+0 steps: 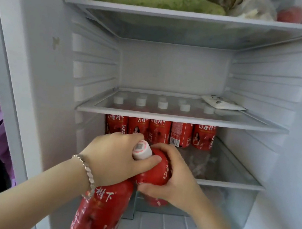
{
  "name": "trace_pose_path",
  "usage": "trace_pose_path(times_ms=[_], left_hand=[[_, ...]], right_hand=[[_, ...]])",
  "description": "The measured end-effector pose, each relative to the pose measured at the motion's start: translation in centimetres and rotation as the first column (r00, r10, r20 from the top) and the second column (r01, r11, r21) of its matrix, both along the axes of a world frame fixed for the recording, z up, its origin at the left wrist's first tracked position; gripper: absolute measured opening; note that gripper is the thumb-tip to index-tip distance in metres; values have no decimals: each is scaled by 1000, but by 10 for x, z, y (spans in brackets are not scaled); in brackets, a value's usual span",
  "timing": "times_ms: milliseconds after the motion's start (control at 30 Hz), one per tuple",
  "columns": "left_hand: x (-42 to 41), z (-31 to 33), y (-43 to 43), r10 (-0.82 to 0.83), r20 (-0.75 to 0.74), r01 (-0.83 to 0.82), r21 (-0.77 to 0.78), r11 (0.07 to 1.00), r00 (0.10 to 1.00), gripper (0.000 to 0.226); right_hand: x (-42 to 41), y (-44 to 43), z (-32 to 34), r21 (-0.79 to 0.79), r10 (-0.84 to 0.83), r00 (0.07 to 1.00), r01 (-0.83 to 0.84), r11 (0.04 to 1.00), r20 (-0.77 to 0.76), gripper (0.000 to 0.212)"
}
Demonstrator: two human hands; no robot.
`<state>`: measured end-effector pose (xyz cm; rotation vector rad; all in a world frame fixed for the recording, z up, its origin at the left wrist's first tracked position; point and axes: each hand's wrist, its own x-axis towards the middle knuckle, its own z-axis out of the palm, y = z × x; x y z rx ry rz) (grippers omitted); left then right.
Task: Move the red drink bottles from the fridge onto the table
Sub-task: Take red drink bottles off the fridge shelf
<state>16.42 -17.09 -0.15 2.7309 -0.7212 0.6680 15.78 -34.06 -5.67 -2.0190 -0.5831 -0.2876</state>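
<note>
Red plastic drink bottles [159, 131], white-capped, stand in a row at the far back under the clear glass shelf [242, 124]. Our left hand [112, 157] grips the near left bottle [100, 210]. Our right hand [175, 179] grips the near right bottle [157, 170]. The two touch, with the clear plastic drawer [231, 201] behind.

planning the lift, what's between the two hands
In the head view, a red bottle with a white cap; the left hand and right hand both hold it.

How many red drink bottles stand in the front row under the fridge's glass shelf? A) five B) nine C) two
A: five red drink bottles stand side by side under the glass shelf, their white caps showing through it.
</note>
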Motion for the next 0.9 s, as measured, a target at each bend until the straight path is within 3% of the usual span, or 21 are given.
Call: trace_pose_path(times_ms=[33,100,167,233,300,367,500,633,767,900], left_hand=[[2,2,-3,6,-68,-8,-35,999,998,53],[5,4,-8,8,-137,-19,-81,997,990,51],[7,5,-13,7,-111,-17,-90,996,994,55],[10,7,-17,4,-83,-14,-113,994,997,58],[15,11,-21,6,-90,-18,-128,992,996,59],[20,14,-25,6,-101,-19,-128,992,995,57],[29,15,-26,16,-96,-32,-172,985,995,55],[36,12,-21,40,-117,-64,-207,976,992,52],[38,10,-15,34,-139,-67,-241,968,990,55],[37,7,-15,24,-95,-44,-219,975,995,52]], right_hand=[[3,-6,0,150,84,989,-65,987,-124,69],[20,-22,-8,321,-8,971,87,943,-240,70],[48,-42,-16,330,-378,901,431,840,-215,57],[79,-63,-18,303,-568,776,630,715,-274,45],[105,-79,-11,208,-595,676,718,664,-435,65],[126,-90,-4,106,-658,587,779,618,-472,87],[151,-109,-4,166,-627,648,741,651,-433,81],[156,-114,-6,182,-638,652,744,643,-409,83],[122,-100,-8,160,-661,655,744,648,-367,84],[65,-94,-15,274,-575,756,651,708,-312,95]])
